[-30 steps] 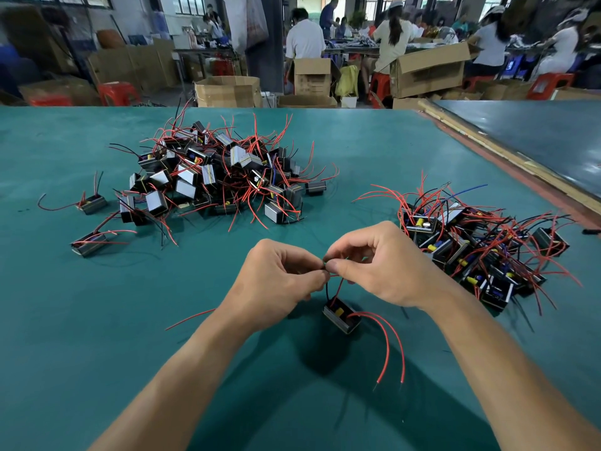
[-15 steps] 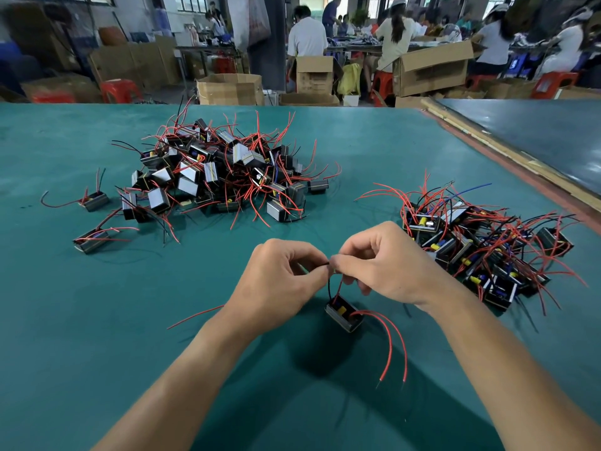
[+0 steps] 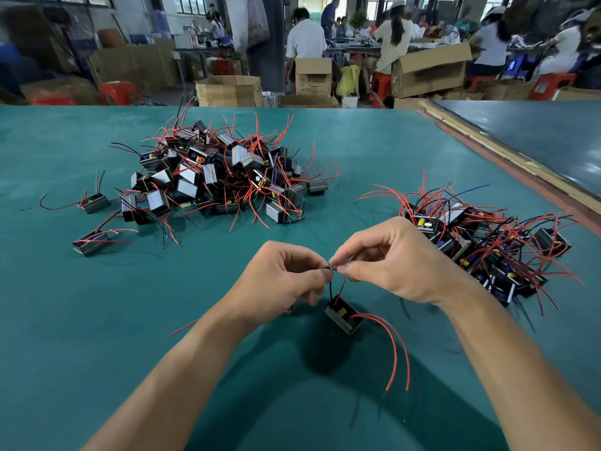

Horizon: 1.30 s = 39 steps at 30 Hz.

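Observation:
A small black module (image 3: 342,317) with a yellow part inside hangs just above the green table (image 3: 97,320), held by its short black and red wires. My left hand (image 3: 279,281) pinches the black wire's end; my right hand (image 3: 396,258) pinches the wire ends from the other side, fingertips nearly touching. Two long red wires (image 3: 395,349) trail from the module down to the right.
A large heap of the same modules (image 3: 214,177) lies at the back left, with two strays (image 3: 92,203) (image 3: 91,242) beside it. A second heap (image 3: 481,245) lies to the right. A loose red wire (image 3: 182,328) lies under my left wrist. People work among cardboard boxes (image 3: 429,70) beyond the table.
Both hands have stayed together at the wire ends, with only small finger movement. The module still hangs in the same place below them.

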### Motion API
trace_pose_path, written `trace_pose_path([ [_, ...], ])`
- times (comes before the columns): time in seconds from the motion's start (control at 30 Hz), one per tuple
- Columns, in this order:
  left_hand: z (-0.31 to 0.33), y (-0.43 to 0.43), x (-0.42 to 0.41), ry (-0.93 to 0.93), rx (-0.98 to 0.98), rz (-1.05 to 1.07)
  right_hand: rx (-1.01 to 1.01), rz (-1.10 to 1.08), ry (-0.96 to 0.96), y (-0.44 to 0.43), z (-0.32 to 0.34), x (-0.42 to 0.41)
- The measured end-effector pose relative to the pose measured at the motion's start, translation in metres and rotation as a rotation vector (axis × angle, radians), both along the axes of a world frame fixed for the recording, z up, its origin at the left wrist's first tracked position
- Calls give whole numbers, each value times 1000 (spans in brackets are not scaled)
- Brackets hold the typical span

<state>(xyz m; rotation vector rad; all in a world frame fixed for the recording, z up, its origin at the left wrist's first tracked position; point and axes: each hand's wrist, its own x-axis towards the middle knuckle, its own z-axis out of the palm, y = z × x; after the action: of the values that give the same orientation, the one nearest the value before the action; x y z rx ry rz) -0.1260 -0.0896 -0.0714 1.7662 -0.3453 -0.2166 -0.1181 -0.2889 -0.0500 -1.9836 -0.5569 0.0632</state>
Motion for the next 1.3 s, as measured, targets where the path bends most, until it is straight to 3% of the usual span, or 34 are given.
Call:
trace_pose_path([
  [0.4,-4,2,-1,-26,25,-6,-39,-24,-12,3,-3,0],
  [0.73,-11,-11,-9,-290,128,117,-107,-148,-18,10,-9,4],
  [0.9,-10,-8,-5,-225,114,154,-16,-116,-42,9,-9,4],
  [1.3,-10,-7,-3,-158,83,137,-159,-79,-81,2,-8,3],
])
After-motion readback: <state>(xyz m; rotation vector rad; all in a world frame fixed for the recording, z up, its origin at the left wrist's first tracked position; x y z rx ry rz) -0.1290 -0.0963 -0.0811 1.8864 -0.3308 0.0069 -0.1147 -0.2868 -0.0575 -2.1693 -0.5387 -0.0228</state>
